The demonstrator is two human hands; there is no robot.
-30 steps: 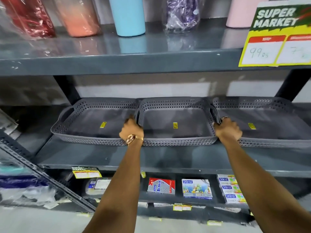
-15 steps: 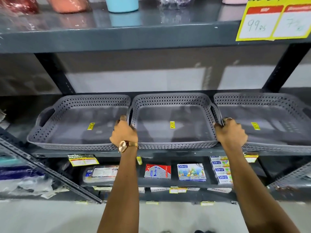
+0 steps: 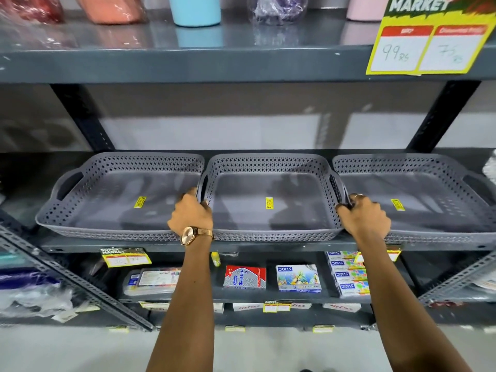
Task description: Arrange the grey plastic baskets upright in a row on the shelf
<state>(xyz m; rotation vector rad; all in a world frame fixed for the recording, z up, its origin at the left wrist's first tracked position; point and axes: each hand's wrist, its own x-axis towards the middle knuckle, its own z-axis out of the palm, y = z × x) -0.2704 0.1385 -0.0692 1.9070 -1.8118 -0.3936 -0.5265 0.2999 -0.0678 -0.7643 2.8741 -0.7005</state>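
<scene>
A: Looking through the head view, the only one: three grey perforated plastic baskets lie flat on their bases, open side up, on the dark grey metal shelf point(image 3: 268, 247) across the middle of the frame. Left basket point(image 3: 118, 200), middle basket point(image 3: 271, 194), right basket point(image 3: 418, 197), each with a small yellow sticker on its floor.

B: Spacing?

A: Rims touching or nearly so at both joins; front edges roughly level along the shelf lip. Row looks formed.

B: Hands?

A: Left hand point(image 3: 192, 213), wristwatch on it, is curled over the middle basket's left handle, at the join with the left basket. Right hand point(image 3: 365, 216), ring showing, is clenched on the same basket's right handle, at the join with the right one. Both grips closed on that centre basket.

B: Progress, then?

A: My reading: near the end. All three sit right way up, side by side. Left to do, probably, a final squaring of the middle basket and letting go. Whether more baskets wait out of frame, I cannot tell.

B: Surroundings?

A: Coloured tumblers along the upper shelf at frame top, a yellow price card point(image 3: 426, 47) upper right, boxed stationery on the shelf below.
</scene>
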